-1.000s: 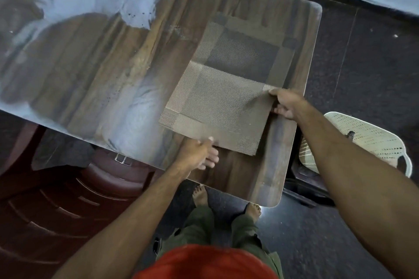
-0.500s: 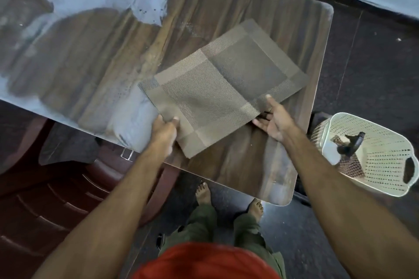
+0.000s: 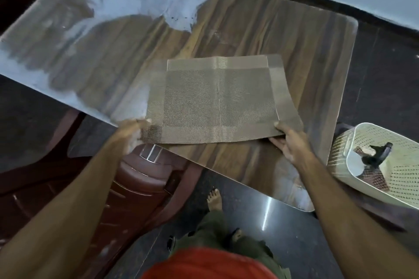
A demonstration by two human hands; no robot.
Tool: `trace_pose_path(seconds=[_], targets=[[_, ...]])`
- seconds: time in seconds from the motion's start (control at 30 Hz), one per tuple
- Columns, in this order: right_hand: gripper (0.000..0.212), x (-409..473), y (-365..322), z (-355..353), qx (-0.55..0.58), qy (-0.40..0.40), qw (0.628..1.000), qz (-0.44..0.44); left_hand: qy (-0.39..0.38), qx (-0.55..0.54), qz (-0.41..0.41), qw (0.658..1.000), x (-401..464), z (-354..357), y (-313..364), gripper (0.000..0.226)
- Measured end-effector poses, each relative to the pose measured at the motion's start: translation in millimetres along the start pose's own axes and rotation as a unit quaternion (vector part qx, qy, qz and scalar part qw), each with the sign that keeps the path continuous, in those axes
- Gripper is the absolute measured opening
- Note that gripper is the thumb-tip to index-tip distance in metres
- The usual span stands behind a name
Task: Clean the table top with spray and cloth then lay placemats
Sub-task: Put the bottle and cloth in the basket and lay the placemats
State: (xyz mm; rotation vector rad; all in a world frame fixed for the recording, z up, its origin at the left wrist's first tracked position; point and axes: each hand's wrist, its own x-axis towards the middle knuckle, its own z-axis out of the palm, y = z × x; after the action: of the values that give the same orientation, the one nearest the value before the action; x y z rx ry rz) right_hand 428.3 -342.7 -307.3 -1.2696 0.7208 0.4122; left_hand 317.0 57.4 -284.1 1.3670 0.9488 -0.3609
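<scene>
1. Now at the near edge of the table (image 3: 294,36): a woven placemat (image 3: 217,99), brown-grey with paler border bands, lying along that edge toward the near right corner, its near left corner sticking out just past the edge.
2. Left hand (image 3: 129,130): blurred, at the placemat's near left corner, thumb on top of the weave; seems to pinch that corner, fingers beneath hidden.
3. Right hand (image 3: 290,140): gripping the placemat's near right corner, thumb on the upper face, fingers slipped underneath between mat and wood, so that corner lifted slightly off the table.
4. Far edge of the placemat flat on the wood, right side curving a little upward toward the held corner.
5. Table surface: dark wood grain, glossy, with broad pale reflections over the far left half.
6. Beside the table's right edge, on a lower level: a cream perforated basket (image 3: 396,197). Inside it: a spray bottle (image 3: 374,156) with black trigger head lying on its side, and a brown patterned cloth (image 3: 374,176) partly under it.
7. Below the near left edge: a dark red plastic chair (image 3: 140,179), tucked partly under the table.
8. At bottom centre: bare feet, olive trousers and an orange-red top on dark shiny flooring.
</scene>
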Motion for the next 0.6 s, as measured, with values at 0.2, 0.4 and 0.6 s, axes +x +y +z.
trace_pose_path(seconds=[0.2,0.4,0.6], targets=[[0.030,-27,36,4,-0.003,0.021,0.997,-0.071,0.124,-0.081,0.055,0.987,11,1,-18,0.014],[0.024,-56,68,26,0.039,0.054,0.992,-0.112,0.206,-0.162,0.132,0.956,6,-6,-1,0.016],[0.023,-72,95,45,-0.016,0.032,0.992,-0.118,0.211,-0.163,0.191,0.945,-5,-44,9,0.027]])
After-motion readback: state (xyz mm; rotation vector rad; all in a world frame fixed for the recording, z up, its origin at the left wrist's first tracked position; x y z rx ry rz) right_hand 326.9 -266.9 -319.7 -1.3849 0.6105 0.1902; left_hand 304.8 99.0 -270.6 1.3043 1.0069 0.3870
